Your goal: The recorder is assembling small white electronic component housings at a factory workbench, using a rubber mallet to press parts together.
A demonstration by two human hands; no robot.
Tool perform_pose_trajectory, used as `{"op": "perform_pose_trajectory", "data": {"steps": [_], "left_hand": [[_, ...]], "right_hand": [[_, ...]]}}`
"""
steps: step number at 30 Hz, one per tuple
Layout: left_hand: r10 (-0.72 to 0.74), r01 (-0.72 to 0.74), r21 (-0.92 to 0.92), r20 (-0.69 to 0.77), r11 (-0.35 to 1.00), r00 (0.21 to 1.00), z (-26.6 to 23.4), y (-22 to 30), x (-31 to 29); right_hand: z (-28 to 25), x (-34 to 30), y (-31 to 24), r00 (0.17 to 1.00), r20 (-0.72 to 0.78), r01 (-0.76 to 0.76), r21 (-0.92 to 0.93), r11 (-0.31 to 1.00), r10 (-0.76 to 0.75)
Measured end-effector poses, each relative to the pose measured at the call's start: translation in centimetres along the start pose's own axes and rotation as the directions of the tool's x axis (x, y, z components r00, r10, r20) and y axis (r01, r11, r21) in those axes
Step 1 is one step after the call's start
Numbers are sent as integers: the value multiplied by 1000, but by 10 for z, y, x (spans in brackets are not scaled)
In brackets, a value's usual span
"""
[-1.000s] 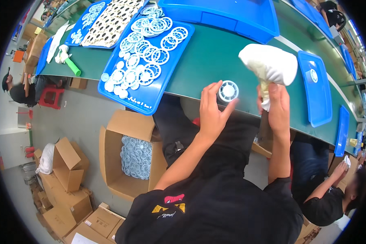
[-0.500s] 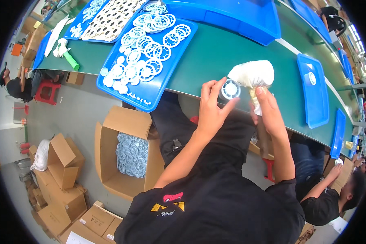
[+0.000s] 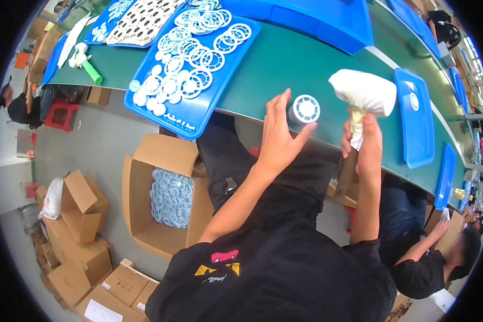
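Note:
In my right hand (image 3: 369, 147) is a mallet (image 3: 364, 92), its head wrapped in white cloth, gripped by the handle just below the head. The head is raised to the right of a small white round part (image 3: 306, 109) with a spoked top, which stands near the front edge of the green workbench (image 3: 263, 80). My left hand (image 3: 278, 134) is open beside this part, fingers stretched out and thumb spread below it. Whether the fingers touch the part I cannot tell.
Left of my hands lies a blue tray (image 3: 212, 96) with many white rings and discs. A blue bin (image 3: 316, 24) is behind, and another blue tray (image 3: 417, 134) lies right. A cardboard box (image 3: 137, 212) of pale blue rings stands below. A person (image 3: 424, 257) works at right.
The mallet has moved up and to the right, away from the round part, with my right hand. My left fingers have opened and drawn slightly away from the part.

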State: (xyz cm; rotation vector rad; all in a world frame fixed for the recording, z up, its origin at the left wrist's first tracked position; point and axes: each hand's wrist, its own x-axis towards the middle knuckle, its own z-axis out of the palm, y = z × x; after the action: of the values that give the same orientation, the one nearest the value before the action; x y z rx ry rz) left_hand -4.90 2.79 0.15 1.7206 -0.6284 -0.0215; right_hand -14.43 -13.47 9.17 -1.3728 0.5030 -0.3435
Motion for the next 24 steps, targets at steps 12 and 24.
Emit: {"op": "perform_pose_trajectory", "data": {"steps": [12,24], "left_hand": [[-6,19,-77,159,997,987,-3,-6,25],[-86,94,-42,177,995,980,-2,0,33]], "right_hand": [[0,-3,17,996,-24,91,50,995,-90],[1,-4,40,999,34,-36,122,992,33]]}}
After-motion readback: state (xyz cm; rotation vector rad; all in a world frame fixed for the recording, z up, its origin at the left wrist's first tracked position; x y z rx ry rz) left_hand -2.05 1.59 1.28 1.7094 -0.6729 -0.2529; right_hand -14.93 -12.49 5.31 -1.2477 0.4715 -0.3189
